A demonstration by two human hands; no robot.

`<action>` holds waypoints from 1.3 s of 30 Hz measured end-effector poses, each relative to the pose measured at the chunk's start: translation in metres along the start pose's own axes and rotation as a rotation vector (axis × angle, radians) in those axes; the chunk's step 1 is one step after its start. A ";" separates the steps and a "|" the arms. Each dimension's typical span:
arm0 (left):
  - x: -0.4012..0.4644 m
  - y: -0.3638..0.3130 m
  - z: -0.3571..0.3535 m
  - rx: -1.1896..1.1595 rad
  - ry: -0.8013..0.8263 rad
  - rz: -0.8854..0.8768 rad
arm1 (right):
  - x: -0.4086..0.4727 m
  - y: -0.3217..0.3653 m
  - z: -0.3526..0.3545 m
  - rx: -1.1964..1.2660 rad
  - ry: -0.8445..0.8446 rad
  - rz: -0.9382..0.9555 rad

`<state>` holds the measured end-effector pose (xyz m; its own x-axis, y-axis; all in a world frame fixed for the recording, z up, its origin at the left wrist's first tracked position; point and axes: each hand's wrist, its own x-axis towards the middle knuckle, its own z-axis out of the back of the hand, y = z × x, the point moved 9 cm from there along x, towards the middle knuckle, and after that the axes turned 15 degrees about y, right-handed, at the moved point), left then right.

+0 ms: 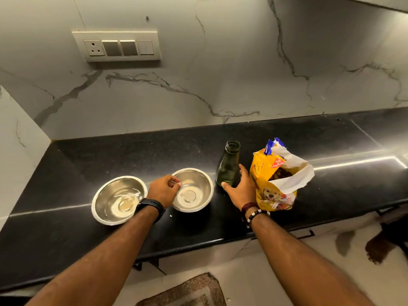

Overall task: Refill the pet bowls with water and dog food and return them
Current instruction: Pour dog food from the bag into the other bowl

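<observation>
A black worktop (220, 217) runs across the middle of the frame, seen from above. Two steel bowls sit side by side at centre left: the left bowl (114, 195) and the right bowl (196, 186), both without food; whether either holds water cannot be told. The left hand (164, 191) rests at the near rim of the right bowl, fingers loosely curled, clamped on nothing visible. Right of the bowls stands a green glass bottle (228, 166), upright, its long axis vertical, its mouth uncapped. The right hand (241, 188) is spread wide just beside the bottle's base, thumb at its foot, not yet closed around it. Further right, an open yellow bag of dog food (273, 180) stands touching the back of that hand. The right hand is much nearer the bottle, so a grasp for pouring water seems likely.
</observation>
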<state>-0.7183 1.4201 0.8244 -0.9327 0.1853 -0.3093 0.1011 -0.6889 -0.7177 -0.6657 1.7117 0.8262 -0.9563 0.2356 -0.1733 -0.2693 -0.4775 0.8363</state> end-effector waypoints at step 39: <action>0.030 -0.138 -0.251 -0.030 0.544 -0.146 | -0.008 -0.160 0.133 0.056 0.362 -0.111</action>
<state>-0.6727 1.6965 0.7573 -0.6258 0.6173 -0.4767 0.0015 -0.6102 -0.7922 -0.5995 1.8985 0.7625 -0.9028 -0.0355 -0.4285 -0.3764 -0.4164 0.8276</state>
